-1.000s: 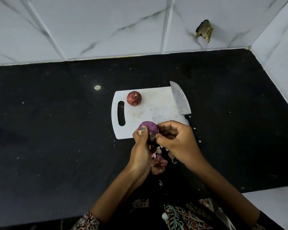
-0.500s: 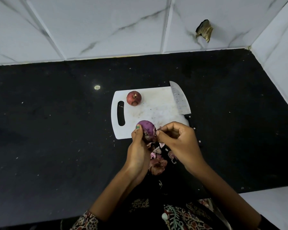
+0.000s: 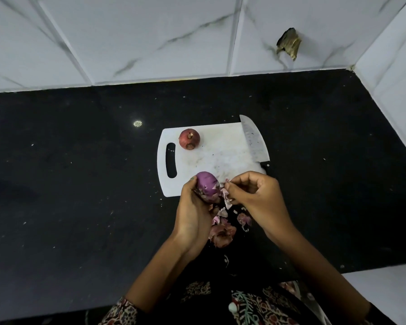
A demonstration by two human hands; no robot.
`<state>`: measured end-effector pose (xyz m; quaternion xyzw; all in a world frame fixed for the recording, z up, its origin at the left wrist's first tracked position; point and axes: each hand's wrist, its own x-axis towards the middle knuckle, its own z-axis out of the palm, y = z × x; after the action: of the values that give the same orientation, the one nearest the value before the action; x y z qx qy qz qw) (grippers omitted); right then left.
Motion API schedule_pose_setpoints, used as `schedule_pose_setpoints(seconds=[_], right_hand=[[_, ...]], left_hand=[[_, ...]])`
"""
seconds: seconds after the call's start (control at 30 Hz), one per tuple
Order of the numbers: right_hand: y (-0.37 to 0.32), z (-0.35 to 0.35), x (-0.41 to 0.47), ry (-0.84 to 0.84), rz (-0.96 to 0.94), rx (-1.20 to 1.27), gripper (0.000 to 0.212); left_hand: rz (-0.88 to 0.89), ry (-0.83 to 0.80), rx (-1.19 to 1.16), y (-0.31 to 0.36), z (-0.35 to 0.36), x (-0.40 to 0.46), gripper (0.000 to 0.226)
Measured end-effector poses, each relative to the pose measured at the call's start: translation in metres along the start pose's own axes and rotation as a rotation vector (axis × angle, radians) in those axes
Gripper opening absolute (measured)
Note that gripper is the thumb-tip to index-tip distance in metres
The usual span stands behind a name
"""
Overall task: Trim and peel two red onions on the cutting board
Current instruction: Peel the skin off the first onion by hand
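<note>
Black bench (image 3: 80, 184) under white marble-tile wall; white cutting board (image 3: 220, 158) as landmark. Above board's near edge: peeled purple onion (image 3: 206, 185), long axis roughly upright, gripped in left hand (image 3: 193, 212). Right hand (image 3: 258, 198) directly right of onion, fingers (image 3: 230, 186) pinching loose skin at its side. Unpeeled onion (image 3: 189, 139) at board's far-left corner, knife (image 3: 253, 139) along right edge. Peels (image 3: 222, 233) below board.
</note>
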<state>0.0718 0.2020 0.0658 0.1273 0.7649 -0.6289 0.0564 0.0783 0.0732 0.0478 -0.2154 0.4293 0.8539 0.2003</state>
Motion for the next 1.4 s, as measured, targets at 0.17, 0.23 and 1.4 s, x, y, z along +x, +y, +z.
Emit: schedule_pose_setpoints(seconds=[0.17, 0.23, 1.4], right_hand=[[0.014, -0.008, 0.009, 0.115, 0.038, -0.091, 0.008], [0.01, -0.008, 0.007, 0.041, 0.026, -0.14, 0.01], [0.001, -0.001, 0.003, 0.139, -0.098, -0.246, 0.01]], left_hand=[[-0.04, 0.011, -0.075, 0.003, 0.0, -0.003, 0.035], [-0.051, 0.017, -0.067, 0.002, 0.0, -0.002, 0.035], [-0.159, 0.045, -0.186, 0.007, 0.002, -0.001, 0.046]])
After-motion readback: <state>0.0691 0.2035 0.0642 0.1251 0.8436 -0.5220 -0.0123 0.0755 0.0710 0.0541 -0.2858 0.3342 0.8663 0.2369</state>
